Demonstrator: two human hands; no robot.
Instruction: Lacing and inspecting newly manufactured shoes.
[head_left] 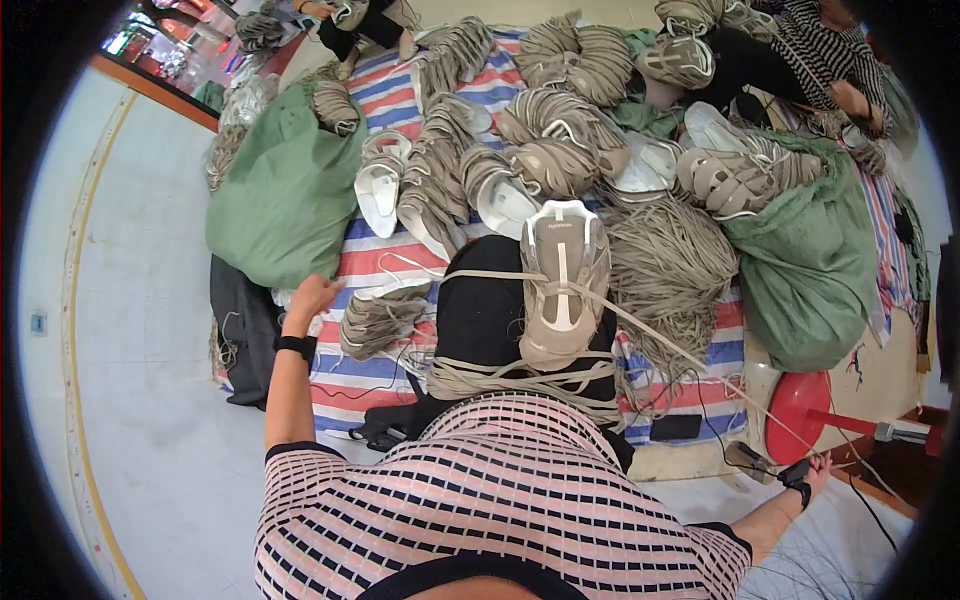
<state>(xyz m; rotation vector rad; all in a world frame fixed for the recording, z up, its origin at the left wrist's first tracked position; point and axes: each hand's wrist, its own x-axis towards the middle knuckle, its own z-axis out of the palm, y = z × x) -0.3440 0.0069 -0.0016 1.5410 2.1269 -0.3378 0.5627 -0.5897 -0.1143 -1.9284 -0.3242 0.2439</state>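
A beige shoe upper [567, 335] with a white centre strip lies on my black-clad lap, its toe toward me. A long flat beige shoelace [665, 338] crosses the upper and is stretched out to both sides. Far out at the lower right, my right hand [818, 474] is closed on one end of the lace. Out to the left, beside the green sack, my left hand [316, 298] is closed on the other end, which shows only faintly near the fingers. More loose laces [470, 382] lie across my thighs.
Bundles of stacked shoe uppers [435, 175] cover a striped sheet [380, 262]. Green sacks [285, 190] stand left and right. A heap of laces [665, 265] lies right of my lap. A red round-based stand [797, 418] is near my right hand. Other people sit at the far side.
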